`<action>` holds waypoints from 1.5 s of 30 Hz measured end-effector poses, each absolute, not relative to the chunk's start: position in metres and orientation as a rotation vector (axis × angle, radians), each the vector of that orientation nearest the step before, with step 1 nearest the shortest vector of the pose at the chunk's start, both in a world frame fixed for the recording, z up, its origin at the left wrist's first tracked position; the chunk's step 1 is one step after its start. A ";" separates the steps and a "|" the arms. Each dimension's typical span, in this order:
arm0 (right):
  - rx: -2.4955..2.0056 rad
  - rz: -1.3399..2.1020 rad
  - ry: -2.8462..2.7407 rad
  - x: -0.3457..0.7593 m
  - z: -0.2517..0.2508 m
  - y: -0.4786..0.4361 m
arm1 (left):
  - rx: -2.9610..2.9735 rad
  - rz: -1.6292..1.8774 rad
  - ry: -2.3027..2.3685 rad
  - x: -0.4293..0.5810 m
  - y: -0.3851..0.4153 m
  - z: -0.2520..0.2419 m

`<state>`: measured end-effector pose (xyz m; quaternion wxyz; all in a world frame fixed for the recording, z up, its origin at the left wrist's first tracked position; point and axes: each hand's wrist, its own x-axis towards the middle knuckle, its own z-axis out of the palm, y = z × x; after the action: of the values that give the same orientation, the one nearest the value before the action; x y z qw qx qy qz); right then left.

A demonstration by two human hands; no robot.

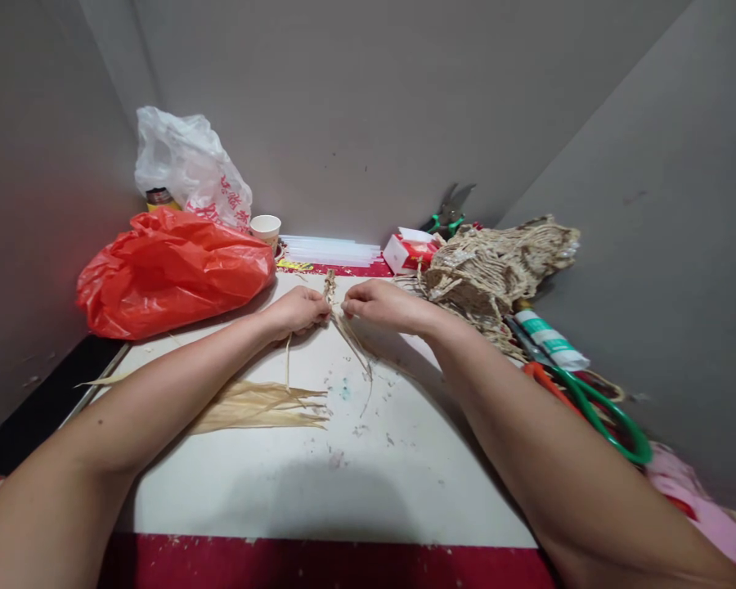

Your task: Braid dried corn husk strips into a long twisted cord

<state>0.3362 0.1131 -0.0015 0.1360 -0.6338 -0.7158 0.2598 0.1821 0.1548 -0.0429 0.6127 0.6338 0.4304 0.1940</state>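
Near the far edge of the white board point(368, 474), a short plaited braid of dry straw-like strips point(329, 286) points away from me. Loose strip ends point(354, 343) trail from it toward me. My left hand point(302, 311) pinches the braid's near end from the left. Just right of it, my right hand point(377, 304) has its fingertips closed together on a strip. Part of the braid is hidden by the fingers. Flat pale dry husk strips point(261, 406) lie on the board, partly beneath my left forearm.
A red plastic bag point(172, 274) and a white bag point(187, 164) stand left, beside a paper cup point(266, 229). Clear sticks point(331, 250) lie behind. Right are a tissue pack point(408, 249), green-handled pruners point(449, 211), bundled braided cord point(491, 262) and green-handled scissors point(607, 417).
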 end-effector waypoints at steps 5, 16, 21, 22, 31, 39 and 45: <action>-1.738 0.867 -2.037 0.322 -0.015 0.112 | 1.375 0.482 0.933 0.182 0.154 -0.044; -1.617 0.993 -2.220 0.309 -0.007 0.091 | 1.269 0.409 0.786 0.177 0.150 -0.044; -1.574 1.414 -2.046 0.330 0.004 0.099 | 1.263 0.468 0.808 0.178 0.150 -0.040; -1.595 1.419 -1.967 0.337 0.005 0.102 | 1.270 0.486 0.801 0.178 0.151 -0.040; -1.640 1.330 -1.526 0.364 -0.004 0.124 | 1.412 0.628 0.710 0.176 0.156 -0.043; -1.509 1.337 -1.528 0.357 -0.014 0.124 | 1.616 0.792 0.786 0.175 0.155 -0.042; -1.529 1.348 -1.694 0.345 -0.015 0.119 | 1.712 0.885 0.798 0.174 0.159 -0.048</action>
<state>0.3446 0.1195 -0.0149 0.2428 -0.5596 -0.6200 0.4934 0.1742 0.1586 -0.0483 0.5039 0.7090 0.3304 0.3664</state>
